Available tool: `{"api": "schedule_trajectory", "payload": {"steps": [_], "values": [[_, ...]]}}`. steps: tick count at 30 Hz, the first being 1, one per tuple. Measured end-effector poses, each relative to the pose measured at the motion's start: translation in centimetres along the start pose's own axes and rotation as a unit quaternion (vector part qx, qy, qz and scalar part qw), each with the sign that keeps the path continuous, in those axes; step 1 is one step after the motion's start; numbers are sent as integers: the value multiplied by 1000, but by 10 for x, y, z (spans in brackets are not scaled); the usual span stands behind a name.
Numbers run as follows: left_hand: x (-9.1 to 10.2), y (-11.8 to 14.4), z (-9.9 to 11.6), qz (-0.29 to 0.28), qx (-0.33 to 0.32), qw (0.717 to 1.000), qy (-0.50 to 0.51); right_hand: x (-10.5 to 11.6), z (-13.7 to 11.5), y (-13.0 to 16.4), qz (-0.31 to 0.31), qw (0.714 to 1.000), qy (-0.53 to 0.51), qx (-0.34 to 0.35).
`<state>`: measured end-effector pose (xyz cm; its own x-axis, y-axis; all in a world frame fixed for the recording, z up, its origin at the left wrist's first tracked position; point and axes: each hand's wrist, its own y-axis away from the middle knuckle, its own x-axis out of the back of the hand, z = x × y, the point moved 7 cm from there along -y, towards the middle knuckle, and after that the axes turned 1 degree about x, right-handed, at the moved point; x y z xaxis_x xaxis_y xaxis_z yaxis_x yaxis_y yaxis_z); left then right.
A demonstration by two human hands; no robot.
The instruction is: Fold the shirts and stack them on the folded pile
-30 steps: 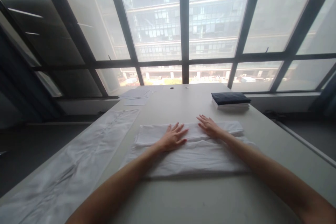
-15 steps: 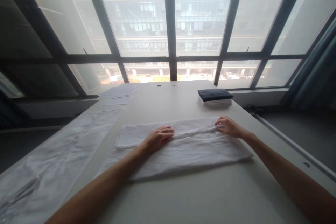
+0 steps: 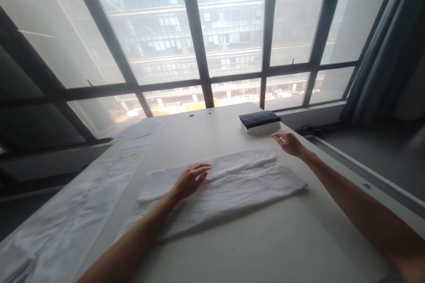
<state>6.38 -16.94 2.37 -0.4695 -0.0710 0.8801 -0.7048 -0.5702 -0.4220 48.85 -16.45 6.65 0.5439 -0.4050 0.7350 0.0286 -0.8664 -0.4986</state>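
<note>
A white garment (image 3: pixel 239 185), folded into a long flat shape, lies across the table before me. Its creased fold runs along the upper half. My left hand (image 3: pixel 192 179) rests on or just above its middle, fingers stretched and slightly apart, gripping nothing. Off the garment's right end, my right hand (image 3: pixel 289 143) is raised above the table with loosely bent fingers and a gap by the thumb; I see no cloth in it. Closest to that hand is a stack of folded white clothes (image 3: pixel 264 128) topped by a dark navy folded cloth (image 3: pixel 259 118).
Another white garment (image 3: pixel 76 203) is spread along the table's left side, wrinkled. Behind it lie flat pale sheets (image 3: pixel 141 135). The white table (image 3: pixel 239 247) reaches toward large windows (image 3: pixel 232 31). A blue-grey curtain (image 3: pixel 372 53) hangs at the right.
My right hand has let go of the garment's upper right edge and moved up, away from it. My left hand has loosened slightly. The camera view has tilted and turned right.
</note>
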Motion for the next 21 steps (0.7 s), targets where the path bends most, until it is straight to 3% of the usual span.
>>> {"api": "schedule_trajectory", "payload": {"steps": [1,3,6,10,13,16,21], "values": [[-4,0,-3,-14,9,1000,-14,6,3,-4,44,999,9,-23],[-16,0,-8,-75,19,996,-42,2,-1,-11,74,996,21,-44],[-32,3,-14,-163,29,983,-75,-40,-33,-16,33,999,21,-24],[-35,5,-16,-202,31,974,-103,-125,-85,-14,-130,990,55,13],[-35,6,-15,-224,32,968,-108,-166,-96,-8,-242,968,71,0],[-35,7,-14,-230,34,967,-108,-173,-81,-1,-290,952,100,-16],[-35,6,-12,-205,32,975,-76,-140,-33,8,-265,950,155,-59]]}}
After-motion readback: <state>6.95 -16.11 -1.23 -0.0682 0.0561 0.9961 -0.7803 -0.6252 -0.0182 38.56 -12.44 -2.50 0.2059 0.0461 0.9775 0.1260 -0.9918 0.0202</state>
